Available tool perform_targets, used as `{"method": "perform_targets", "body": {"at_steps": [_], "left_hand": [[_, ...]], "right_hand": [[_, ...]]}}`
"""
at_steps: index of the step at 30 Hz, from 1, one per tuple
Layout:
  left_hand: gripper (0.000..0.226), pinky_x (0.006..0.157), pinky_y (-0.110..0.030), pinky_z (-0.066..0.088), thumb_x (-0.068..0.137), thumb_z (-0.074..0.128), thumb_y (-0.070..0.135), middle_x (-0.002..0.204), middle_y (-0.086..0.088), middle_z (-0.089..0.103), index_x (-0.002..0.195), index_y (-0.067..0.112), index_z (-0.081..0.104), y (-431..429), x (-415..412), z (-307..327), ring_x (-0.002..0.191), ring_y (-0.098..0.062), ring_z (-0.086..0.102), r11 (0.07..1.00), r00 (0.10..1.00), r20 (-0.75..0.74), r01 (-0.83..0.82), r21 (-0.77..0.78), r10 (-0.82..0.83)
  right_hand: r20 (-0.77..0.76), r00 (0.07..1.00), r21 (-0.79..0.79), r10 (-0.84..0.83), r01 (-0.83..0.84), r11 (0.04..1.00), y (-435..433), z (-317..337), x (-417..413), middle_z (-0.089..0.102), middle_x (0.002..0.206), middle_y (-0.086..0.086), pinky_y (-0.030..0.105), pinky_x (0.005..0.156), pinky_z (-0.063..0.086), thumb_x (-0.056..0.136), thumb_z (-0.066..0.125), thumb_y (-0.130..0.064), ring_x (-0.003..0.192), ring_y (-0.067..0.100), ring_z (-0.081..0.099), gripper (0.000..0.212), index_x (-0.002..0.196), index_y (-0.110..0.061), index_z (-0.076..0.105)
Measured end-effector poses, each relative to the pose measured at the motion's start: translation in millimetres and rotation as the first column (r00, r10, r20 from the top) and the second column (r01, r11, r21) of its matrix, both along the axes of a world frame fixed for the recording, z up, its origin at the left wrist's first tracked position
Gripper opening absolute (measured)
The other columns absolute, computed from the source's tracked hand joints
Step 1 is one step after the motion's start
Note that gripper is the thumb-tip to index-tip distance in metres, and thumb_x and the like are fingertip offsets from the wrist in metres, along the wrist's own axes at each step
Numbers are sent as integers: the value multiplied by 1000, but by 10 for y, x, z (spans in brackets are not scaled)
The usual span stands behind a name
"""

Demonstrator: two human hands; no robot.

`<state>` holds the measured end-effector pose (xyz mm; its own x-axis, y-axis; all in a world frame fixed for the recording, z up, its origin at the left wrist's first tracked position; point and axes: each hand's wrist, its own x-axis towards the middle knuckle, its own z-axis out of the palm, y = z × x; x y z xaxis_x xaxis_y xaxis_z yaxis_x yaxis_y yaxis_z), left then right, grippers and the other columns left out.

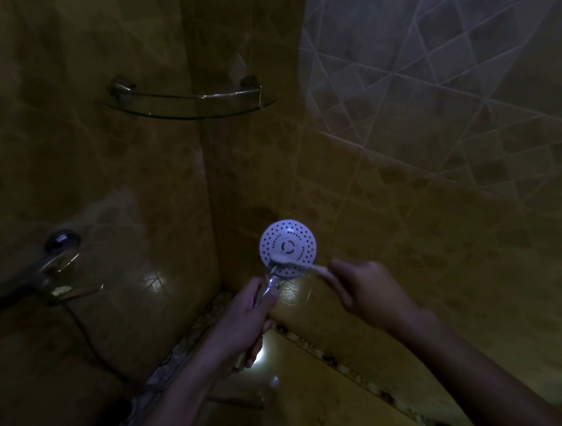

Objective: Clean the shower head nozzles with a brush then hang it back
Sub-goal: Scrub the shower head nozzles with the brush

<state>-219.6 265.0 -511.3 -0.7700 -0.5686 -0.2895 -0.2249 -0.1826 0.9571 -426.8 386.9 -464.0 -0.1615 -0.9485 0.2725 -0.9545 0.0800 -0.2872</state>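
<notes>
White shower head, nozzle face toward the viewer, raised before the tiled corner. Left hand wrapped round its chrome handle from below. Right hand, fingers closed on a pale brush, bristle end laid across the face's lower edge. Glass shelf above; mixer tap at left.

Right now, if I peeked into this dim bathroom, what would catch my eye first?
The white round shower head stands out at the centre, its nozzle face turned toward the camera, with the left hand gripping its handle below. The right hand holds a brush across the face's lower edge. Higher up, a glass shelf spans the tiled corner.
</notes>
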Motion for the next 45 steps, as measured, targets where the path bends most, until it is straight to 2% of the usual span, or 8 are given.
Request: {"method": "perform_targets", "body": {"at_steps": [8,12,16,21,25,31,39,45], "left_hand": [[26,36,-14,30,99,49,55,57,5,48,92,29,52,-232,131,36,30,-12,32,995,1000,-12,-21,96,22],[27,39,-17,28,99,49,55,58,5,47,90,29,50,-397,197,38,31,-13,32,993,998,24,-52,105,50],[26,39,-18,26,101,49,51,59,4,45,89,27,49,-577,278,79,33,-14,31,988,998,16,-69,140,67],[25,37,-14,24,102,50,45,57,3,44,90,22,47,-806,355,185,34,-12,30,974,994,-11,-105,201,110],[28,34,-11,26,102,52,42,58,3,44,103,15,45,-989,396,192,30,-10,29,941,990,-45,-110,320,131],[19,32,-13,33,96,58,46,56,3,42,97,28,53,-1363,389,178,26,-11,29,875,969,-82,-171,453,232],[21,37,-16,33,96,57,50,58,5,46,94,30,53,-1791,357,338,31,-13,33,906,920,-109,-341,251,376],[16,36,-15,30,98,54,47,58,6,47,87,37,54,-1973,301,489,32,-13,33,921,921,-103,-357,158,375]], "right_hand": [[52,998,-2,31,-31,1000,-204,-21,64,50,57,-10,30,44,43,100,44,-47,45,9,48,37,80,-19,58],[144,952,-146,-271,292,945,-493,-15,-2,56,54,-3,24,43,34,99,53,-37,44,10,48,30,77,-19,60],[61,995,-45,76,-73,996,-618,-42,220,42,55,-14,20,43,35,101,47,-42,44,6,42,27,81,-24,53],[144,978,-186,-153,178,966,-946,8,188,47,51,-8,29,39,38,100,54,-33,40,11,45,27,76,-18,53],[-15,989,-47,146,-147,988,-1088,0,276,47,55,-8,33,41,39,101,47,-39,42,11,42,32,80,-17,56],[182,940,-22,-289,298,954,-1645,160,107,55,59,-2,29,49,41,101,47,-42,53,13,54,30,81,-21,54],[384,919,-198,-86,173,965,-2724,1096,50,63,80,-13,11,59,45,104,46,-32,66,-2,61,18,99,-29,63],[80,989,-92,-125,132,987,-3727,1623,-117,67,82,9,29,64,35,102,53,-28,73,19,58,27,102,-11,75]]}}
